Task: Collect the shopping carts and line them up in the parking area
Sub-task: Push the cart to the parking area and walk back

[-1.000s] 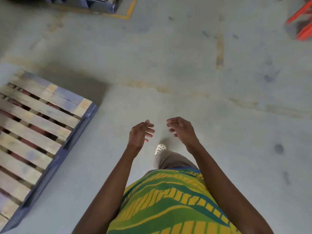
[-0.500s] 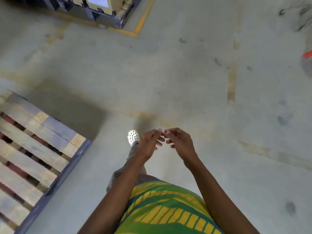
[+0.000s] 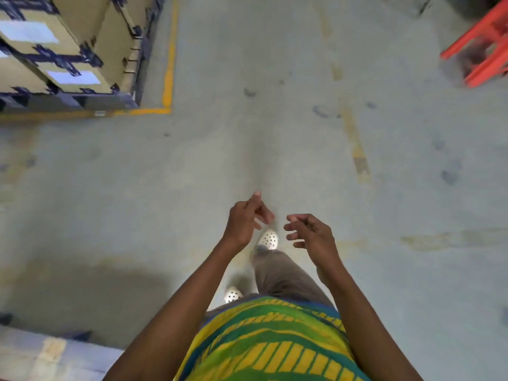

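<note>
Warehouse; strapped cartons, yellow floor line

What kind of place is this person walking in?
Probably a warehouse or store stockroom. Stacked brown cardboard boxes with white labels stand inside a yellow painted floor line, on worn grey concrete floor. A red metal frame stands at the upper right. No shopping cart shows.

Far left: stacked cardboard boxes inside a yellow floor line.
Far right: red frame.
Near left: pallet corner.
</note>
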Demonstrator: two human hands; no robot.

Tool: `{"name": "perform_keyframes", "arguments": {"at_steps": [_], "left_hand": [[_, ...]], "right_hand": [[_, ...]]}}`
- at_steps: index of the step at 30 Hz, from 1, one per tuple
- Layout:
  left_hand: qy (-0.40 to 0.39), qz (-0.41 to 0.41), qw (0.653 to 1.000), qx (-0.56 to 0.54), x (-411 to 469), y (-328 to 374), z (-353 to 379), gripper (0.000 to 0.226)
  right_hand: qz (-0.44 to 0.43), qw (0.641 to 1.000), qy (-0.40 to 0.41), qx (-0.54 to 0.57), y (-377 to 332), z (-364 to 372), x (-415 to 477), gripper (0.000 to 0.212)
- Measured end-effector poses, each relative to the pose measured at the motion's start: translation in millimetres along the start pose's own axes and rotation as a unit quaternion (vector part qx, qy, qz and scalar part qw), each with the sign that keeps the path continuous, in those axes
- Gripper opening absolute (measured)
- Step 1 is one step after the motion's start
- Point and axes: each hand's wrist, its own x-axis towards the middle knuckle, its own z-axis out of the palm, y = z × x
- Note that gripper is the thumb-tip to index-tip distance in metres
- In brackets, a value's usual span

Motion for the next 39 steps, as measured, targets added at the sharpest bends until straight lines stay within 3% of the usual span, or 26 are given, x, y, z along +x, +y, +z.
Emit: {"name": "perform_keyframes", "arguments": {"at_steps": [7, 15, 22, 32, 39], "left_hand": [[0.035, -0.008, 0.998, -0.055, 184.1, 41.0, -40.7, 0.075], [0.082, 0.001, 0.996, -0.045, 378.3, 162.4, -86.8, 0.066], [0.109, -0.017, 0.991, -0.082, 554.7, 213.9, -115.5, 0.072], [0.007, 0.032, 0.997, -0.063, 860.8, 364.6, -173.6, 0.064], [-0.059, 0.072, 0.996, -0.015, 1007.6, 485.5, -195.5, 0.066]], "right_hand": [[0.036, 0.998, 0.000, 0.054, -89.9, 39.6, 199.2, 0.017], [-0.063, 0.997, -0.013, 0.033, -315.4, 51.7, 403.8, 0.016], [-0.068, 0.996, -0.007, 0.051, -417.3, 84.5, 540.5, 0.014], [-0.041, 0.995, 0.045, 0.080, -551.9, 156.7, 753.8, 0.012], [-0.010, 0.991, 0.080, 0.110, -641.6, 176.3, 865.2, 0.014]]}}
